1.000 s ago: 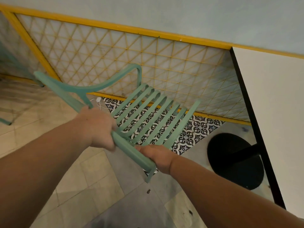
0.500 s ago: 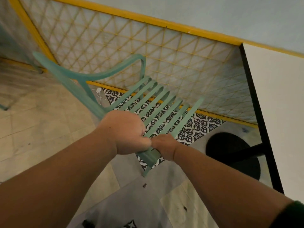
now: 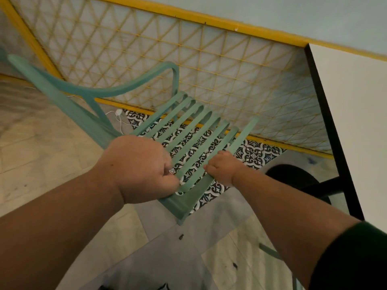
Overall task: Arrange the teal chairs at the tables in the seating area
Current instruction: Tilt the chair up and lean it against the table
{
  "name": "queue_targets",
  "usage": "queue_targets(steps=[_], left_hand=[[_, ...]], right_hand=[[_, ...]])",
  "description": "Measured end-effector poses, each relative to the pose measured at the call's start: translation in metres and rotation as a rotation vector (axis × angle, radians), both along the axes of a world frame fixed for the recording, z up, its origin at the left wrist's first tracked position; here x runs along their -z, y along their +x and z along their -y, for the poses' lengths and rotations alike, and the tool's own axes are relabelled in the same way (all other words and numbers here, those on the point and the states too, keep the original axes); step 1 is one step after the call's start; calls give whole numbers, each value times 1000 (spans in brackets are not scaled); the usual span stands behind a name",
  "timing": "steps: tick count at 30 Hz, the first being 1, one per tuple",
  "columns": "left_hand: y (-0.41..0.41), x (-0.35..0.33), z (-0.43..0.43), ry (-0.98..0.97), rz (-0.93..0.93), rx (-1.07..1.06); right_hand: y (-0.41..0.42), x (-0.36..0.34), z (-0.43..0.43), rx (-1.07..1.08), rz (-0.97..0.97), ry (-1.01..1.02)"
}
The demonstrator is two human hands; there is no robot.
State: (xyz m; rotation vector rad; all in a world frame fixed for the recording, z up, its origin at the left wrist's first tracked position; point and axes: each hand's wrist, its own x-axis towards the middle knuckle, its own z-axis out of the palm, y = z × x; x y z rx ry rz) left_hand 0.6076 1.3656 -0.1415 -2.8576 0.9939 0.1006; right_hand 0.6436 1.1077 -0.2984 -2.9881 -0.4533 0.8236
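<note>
Grip change: your right hand (image 3: 222,166) has left the end of the rail (image 3: 184,203), where it sat against your left hand (image 3: 138,168) half a second ago. It now rests further out on the slats (image 3: 199,130), apart from the left hand. Over the last second the left hand has slid along the rail toward its near end. The chair (image 3: 117,88) keeps roughly the same place against the partition (image 3: 209,70). Treat this as a regrip, not a placement: a wider hold probably gives you better control for turning the chair, and the chair is not yet set at the worktop (image 3: 356,122).

Left fingers (image 3: 170,177): curled tight round the rail, tips hidden beneath it. Right fingers (image 3: 210,167): bent over the outermost slats and gripping them; the thumb is not visible.

Chair location: directly beyond both sets of fingers, tilted, its curved arm up and to the left of the left fingers. Whether its legs touch the floor (image 3: 52,147) cannot be told. The worktop edge lies to the right of the right fingers, well apart from them.
</note>
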Motion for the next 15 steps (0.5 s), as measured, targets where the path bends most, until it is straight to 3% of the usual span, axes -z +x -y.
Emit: queue_targets(steps=[7,11,15], left_hand=[[1,4,-3,-82,19,2],[2,6,-6,-116,29,0],[4,6,-8,-117,16,25]], right_hand=[[-6,5,-11,255,45,122],[-6,2,-14,220,120,54],[-6,-1,-18,214,2,4]])
